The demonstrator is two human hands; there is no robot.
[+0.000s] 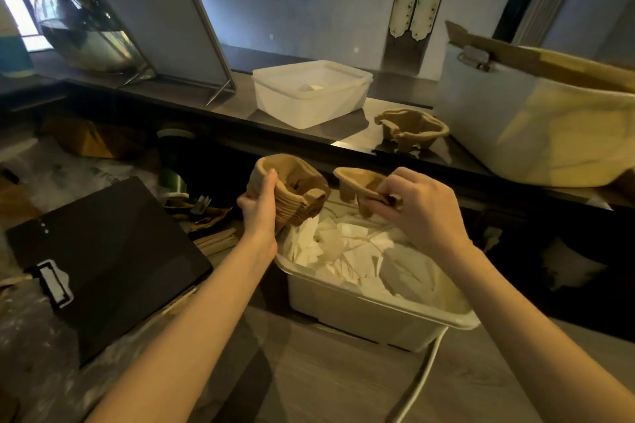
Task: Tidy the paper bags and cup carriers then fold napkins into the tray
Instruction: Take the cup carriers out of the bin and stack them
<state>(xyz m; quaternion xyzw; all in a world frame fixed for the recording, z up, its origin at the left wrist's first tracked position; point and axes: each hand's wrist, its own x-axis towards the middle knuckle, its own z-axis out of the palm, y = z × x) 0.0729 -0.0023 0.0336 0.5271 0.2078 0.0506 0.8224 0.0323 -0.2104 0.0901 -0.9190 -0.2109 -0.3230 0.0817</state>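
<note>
The step in hand looks like the cup carrier part: the loose carriers are being put into one stack. The left hand (pixel 261 206) grips the stack (pixel 292 196) of brown carriers, thumb up along the near side and fingers curled round the back. The right hand (pixel 417 203) pinches one carrier (pixel 357 185) by its edge, just beside the stack but not touching it. Both are held up over the bin (pixel 371 312) full of white napkins (pixel 347 251). Next, I think, the single carrier must be turned so its cups line up with the stack, then pushed down onto the top. One more carrier (pixel 412 129) sits alone on the counter (pixel 213 103), near the tray (pixel 311 93), so it is not stacked yet. Both arms reach forward, wrists bent a little inward toward each other.
</note>
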